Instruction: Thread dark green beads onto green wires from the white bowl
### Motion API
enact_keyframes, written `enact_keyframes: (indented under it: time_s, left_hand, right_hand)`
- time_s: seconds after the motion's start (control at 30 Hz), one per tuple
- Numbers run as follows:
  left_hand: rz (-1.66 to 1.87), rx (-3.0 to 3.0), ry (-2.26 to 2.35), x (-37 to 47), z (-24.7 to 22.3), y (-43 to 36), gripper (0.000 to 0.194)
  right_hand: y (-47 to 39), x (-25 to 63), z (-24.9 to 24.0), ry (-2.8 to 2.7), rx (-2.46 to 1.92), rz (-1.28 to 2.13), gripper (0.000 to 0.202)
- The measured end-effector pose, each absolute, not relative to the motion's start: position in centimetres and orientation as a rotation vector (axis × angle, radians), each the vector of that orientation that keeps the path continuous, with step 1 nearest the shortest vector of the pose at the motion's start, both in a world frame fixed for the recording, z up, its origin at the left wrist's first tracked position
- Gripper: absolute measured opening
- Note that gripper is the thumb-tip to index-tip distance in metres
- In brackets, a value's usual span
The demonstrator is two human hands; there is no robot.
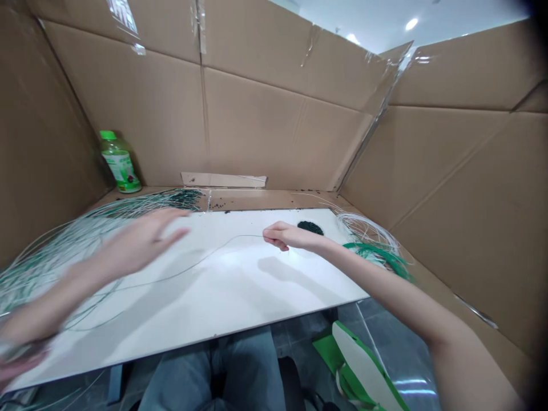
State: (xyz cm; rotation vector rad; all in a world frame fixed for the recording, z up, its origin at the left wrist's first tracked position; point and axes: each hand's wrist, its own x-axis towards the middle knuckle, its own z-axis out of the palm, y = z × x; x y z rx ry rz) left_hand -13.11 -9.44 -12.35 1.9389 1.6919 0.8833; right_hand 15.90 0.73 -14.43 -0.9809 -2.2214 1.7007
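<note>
My right hand (285,235) is pinched shut over the middle of the white board (240,291), holding the end of a thin strand (205,258). The strand runs from its fingertips to the left in a loose curve. My left hand (149,240), slightly blurred, is held over the left part of the board with thumb and fingers apart and nothing visible in it. Beneath and beside it spreads a large bundle of green and white strands (55,242), with dark bits (184,198) at their far ends. Behind my right hand lies a small pile of dark pellets (310,227).
Cardboard walls (274,120) enclose the board on several sides. A green-capped bottle (121,165) stands at the back left. Coiled white strands (368,225) and a green bundle (381,255) lie at the right edge. A green and white object (359,365) is below, right of my legs (214,377).
</note>
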Motion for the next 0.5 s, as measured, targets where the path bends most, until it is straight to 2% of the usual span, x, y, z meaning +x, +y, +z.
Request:
enact_keyframes:
  time_s: [0.1, 0.17, 0.5]
  left_hand:
    - [0.642, 2.072, 1.228, -7.7, -14.5, -6.6, 0.04]
    - [0.629, 2.027, 1.017, -5.3, -15.6, -5.3, 0.043]
    - [0.745, 1.903, 1.14, -6.6, -18.4, -5.6, 0.038]
  right_hand:
    - [-0.3, 13.4, -14.4, -2.239, -0.889, 1.709, 0.03]
    - [-0.8, 12.8, -14.4, -2.236, -0.855, 1.698, 0.029]
    - [-1.2, 15.2, -15.6, -2.235, -0.857, 1.777, 0.031]
